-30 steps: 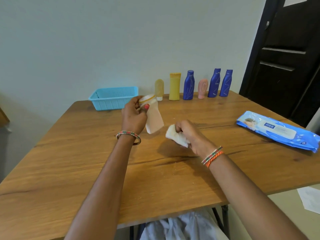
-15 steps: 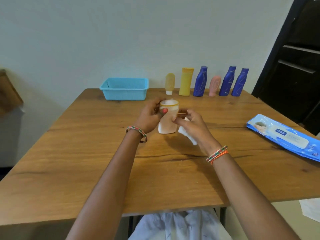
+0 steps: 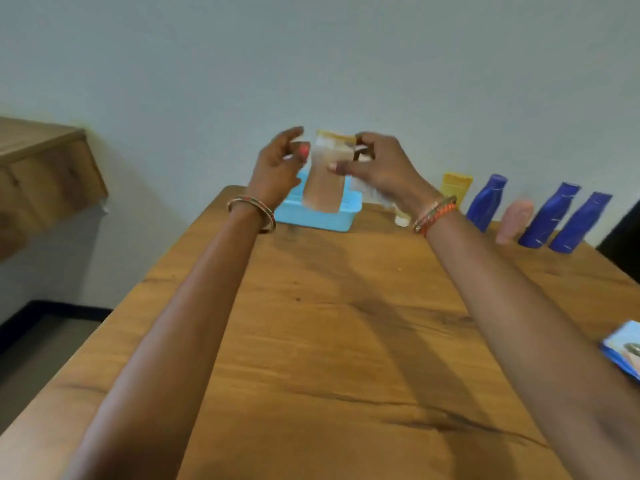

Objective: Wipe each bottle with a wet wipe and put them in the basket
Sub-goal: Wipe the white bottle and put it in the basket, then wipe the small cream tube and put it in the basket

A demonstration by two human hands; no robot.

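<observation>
Grained matt wood table [image 3: 311,341], glossy blue plastic bottles [image 3: 486,202], light-blue plastic basket [image 3: 322,220], translucent plastic tube [image 3: 327,174].

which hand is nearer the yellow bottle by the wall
Right. The right hand is raised just left of the yellow bottle, gripping the beige tube. The left hand is beyond the tube, farther away.

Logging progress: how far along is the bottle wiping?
Done: nothing visible in the basket yet, though its inside is hidden. In hand: both the left hand and right hand hold the beige tube above the basket; the wipe sits under the right hand. Left: yellow bottle, three blue bottles, pink bottle.
</observation>
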